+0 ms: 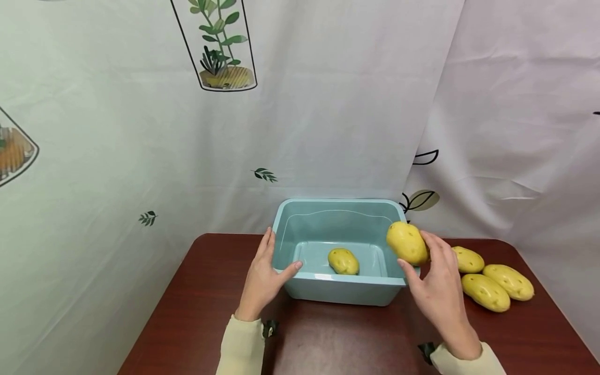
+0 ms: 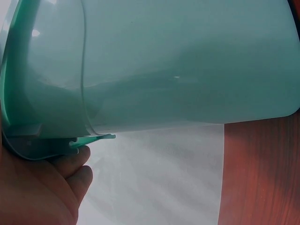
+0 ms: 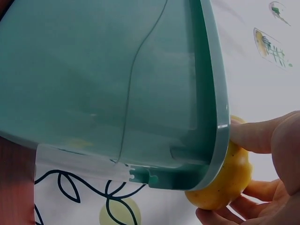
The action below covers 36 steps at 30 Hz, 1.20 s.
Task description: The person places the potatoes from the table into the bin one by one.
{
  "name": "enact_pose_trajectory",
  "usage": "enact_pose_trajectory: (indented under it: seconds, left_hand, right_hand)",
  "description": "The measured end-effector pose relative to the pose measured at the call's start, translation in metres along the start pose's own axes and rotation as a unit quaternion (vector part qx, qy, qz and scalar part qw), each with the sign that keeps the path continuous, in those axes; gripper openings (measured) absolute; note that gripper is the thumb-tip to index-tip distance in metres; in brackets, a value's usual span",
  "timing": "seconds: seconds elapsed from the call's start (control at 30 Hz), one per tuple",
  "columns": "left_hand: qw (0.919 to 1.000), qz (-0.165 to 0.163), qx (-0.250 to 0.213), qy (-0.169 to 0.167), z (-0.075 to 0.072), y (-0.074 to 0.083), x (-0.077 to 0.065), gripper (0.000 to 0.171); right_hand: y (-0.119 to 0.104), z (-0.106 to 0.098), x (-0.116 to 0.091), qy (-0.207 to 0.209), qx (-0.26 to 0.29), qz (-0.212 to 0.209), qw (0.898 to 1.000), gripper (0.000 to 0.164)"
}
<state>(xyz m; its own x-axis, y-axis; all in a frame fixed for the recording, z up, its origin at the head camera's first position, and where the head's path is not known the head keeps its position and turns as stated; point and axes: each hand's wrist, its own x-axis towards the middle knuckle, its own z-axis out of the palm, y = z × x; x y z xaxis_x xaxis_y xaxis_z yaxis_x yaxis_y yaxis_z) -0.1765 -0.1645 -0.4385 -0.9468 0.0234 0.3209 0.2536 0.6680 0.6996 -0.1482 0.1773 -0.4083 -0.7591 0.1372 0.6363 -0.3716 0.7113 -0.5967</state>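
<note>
A light blue plastic basin stands on the table, with one yellow potato lying on its floor. My right hand grips another potato between thumb and fingers, above the basin's right front corner; the right wrist view shows this potato partly behind the rim. At the left front corner, my left hand rests against the rim with straight fingers along the outside and the thumb extended over the edge. Its fingertips show beneath the rim in the left wrist view, where the thumb is hidden.
To the right of the basin, three potatoes lie grouped on the dark red-brown table. A pale curtain with plant prints hangs directly behind the table and along both sides.
</note>
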Motion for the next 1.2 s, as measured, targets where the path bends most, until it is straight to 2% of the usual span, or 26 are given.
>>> enact_pose_trajectory:
  seconds: [1.2]
  left_hand:
    - [0.9999,0.002,0.009,0.004,0.0,0.0,-0.001,0.104]
  right_hand:
    - [-0.008,0.016,-0.006,-0.046,0.007,-0.017,0.999,0.072]
